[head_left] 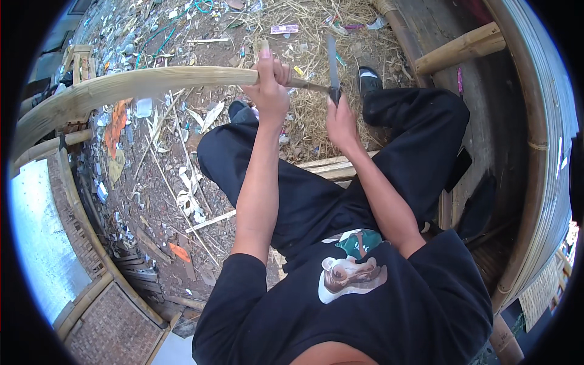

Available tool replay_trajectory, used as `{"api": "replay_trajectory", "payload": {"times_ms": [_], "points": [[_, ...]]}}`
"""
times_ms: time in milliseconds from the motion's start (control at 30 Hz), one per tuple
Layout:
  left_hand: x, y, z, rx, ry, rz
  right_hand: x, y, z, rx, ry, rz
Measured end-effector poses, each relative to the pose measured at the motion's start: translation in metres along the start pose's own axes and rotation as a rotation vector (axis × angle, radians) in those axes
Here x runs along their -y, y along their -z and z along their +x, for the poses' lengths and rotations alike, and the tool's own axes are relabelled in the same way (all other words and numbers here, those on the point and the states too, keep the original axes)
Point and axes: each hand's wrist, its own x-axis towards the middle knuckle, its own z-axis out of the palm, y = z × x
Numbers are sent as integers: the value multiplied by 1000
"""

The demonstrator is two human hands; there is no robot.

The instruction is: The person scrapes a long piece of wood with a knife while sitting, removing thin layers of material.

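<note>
A long, pale bamboo strip (152, 78) runs from the far left to the middle, its narrow end close by the knife. My left hand (270, 91) is closed around the strip near that end, thumb upward. In my right hand (344, 125) is a knife (332, 58) by its dark handle, the blade pointing away from me. The strip's tip meets the knife around the base of the blade; whether the edge is in the bamboo I cannot tell. Both hands are out in front of my spread knees.
Straw-like bamboo shavings (310, 125) and scraps of litter cover the dirt ground. Bamboo poles (465, 47) and a dark board stand close on my right. A woven bamboo panel (118, 322) lies at the lower left. Pale slats (328, 167) lie between my legs.
</note>
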Motion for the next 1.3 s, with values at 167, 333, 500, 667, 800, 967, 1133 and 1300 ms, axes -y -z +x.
{"api": "replay_trajectory", "payload": {"times_ms": [167,333,500,667,800,967,1133,1300], "points": [[-1,3,-2,-8,-7,-21,31,6,-8,-11,-29,134],[2,4,-2,20,24,-31,-7,-7,-7,207,-68,-189],[-1,-3,-5,27,16,5,44,16,-10,-72,69,30],[9,-11,1,72,38,-27,-5,-16,-12,46,-55,-238],[2,-6,-5,14,29,-41,20,2,-14,59,-37,-117],[2,-12,-5,42,31,1,30,3,-12,-7,35,-104],[5,-6,-5,-3,17,18,-15,-17,-8,106,-14,-272],[3,-4,-3,-3,-2,14,51,16,-9,-64,73,19]]}}
